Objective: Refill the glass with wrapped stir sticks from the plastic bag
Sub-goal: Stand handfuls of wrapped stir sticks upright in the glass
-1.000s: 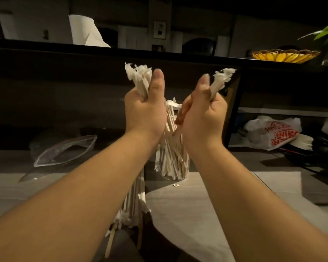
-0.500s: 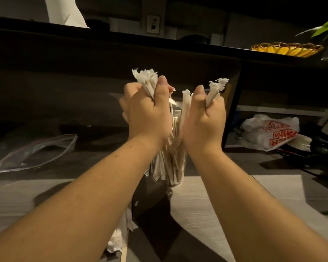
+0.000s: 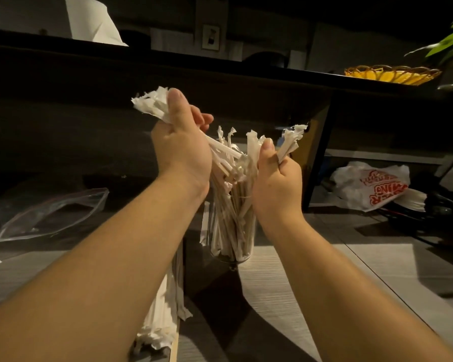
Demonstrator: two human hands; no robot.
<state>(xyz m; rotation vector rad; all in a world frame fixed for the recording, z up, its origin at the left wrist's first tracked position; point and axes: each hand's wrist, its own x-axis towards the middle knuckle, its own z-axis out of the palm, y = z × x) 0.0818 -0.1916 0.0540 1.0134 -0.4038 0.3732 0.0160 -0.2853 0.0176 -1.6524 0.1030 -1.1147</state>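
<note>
We feed stir sticks (image 3: 152, 103) into the glass (image 3: 233, 231): left grip (image 3: 181, 145) and right grip (image 3: 277, 186) each clench a bundle; next, we lower and release them

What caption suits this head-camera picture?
Both hands, left and right, feed wrapped stir sticks into a glass.

The top of the glass (image 3: 233, 246) is hidden behind the left hand (image 3: 181, 150) and the right hand (image 3: 277, 189). Left of the glass, a pile of wrapped stir sticks (image 3: 162, 309) is partly hidden under the left arm. The red words on the white bag (image 3: 372, 184), right of the glass, are too blurry to read.
</note>
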